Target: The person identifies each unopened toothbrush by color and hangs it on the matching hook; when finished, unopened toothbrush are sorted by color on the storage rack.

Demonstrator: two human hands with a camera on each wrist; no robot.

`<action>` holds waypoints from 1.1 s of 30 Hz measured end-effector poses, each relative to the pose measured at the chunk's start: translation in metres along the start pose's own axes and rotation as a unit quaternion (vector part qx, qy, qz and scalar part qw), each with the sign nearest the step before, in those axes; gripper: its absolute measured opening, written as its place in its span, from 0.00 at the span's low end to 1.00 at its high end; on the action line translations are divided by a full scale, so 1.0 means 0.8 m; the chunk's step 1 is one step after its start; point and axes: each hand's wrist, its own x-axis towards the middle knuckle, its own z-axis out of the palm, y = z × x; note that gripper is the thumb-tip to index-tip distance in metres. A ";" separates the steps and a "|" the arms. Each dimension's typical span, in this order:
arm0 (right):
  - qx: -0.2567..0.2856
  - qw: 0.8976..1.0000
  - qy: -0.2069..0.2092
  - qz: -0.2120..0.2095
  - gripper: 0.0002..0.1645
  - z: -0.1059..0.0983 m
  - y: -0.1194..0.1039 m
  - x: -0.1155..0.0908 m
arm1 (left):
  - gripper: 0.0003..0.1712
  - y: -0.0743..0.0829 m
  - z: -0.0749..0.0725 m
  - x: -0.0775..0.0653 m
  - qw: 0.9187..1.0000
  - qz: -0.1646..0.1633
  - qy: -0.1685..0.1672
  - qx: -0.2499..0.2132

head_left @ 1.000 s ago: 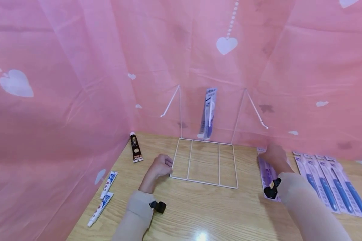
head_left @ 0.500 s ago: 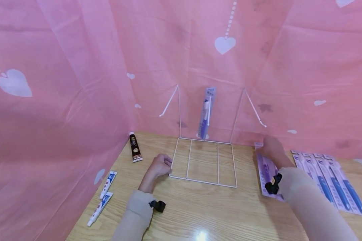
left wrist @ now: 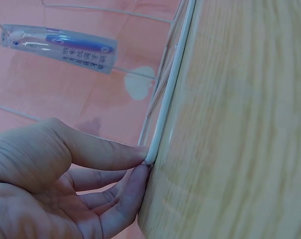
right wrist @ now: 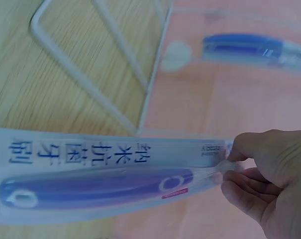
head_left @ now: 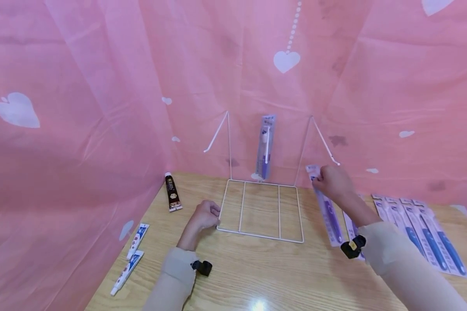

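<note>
My right hand [head_left: 336,183] pinches the top of a packaged purple toothbrush [head_left: 330,218], lifted at a slant over the table's right half. In the right wrist view thumb and fingers hold the clear pack near the brush head, its purple handle [right wrist: 95,189] pointing left. With thumb and fingertips, my left hand [head_left: 206,214] pinches the left side of a white wire rack [head_left: 260,235], near its front corner. The left wrist view shows the thumb on the white wire [left wrist: 167,94]. Another packaged toothbrush [head_left: 264,149] hangs on the rack's middle hook.
Further purple toothbrush packaging [head_left: 349,226] lies partly hidden under the right forearm. Several blue-handled packaged toothbrushes [head_left: 432,242] lie at the far right. A dark toothpaste tube [head_left: 173,192] and two white tubes [head_left: 138,241] lie left. Pink curtain [head_left: 101,108] borders the table.
My right hand has taken up the purple toothbrush pack and moved left with it toward the rack, uncovering packaging beneath. The hanging toothbrush has turned slightly. My left hand stays at the rack.
</note>
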 end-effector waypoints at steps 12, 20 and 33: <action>0.025 0.985 0.136 -0.108 0.12 -0.032 -0.098 -0.028 | 0.21 0.000 0.001 0.003 1.000 -0.003 -0.001 0.000; 0.052 0.963 0.203 -0.170 0.02 -0.058 -0.149 -0.051 | 0.21 -0.002 0.001 0.005 1.000 -0.003 -0.002 -0.002; 0.056 0.922 0.263 -0.279 0.06 -0.076 -0.198 -0.070 | 0.20 -0.005 -0.001 0.010 1.000 0.008 0.007 0.003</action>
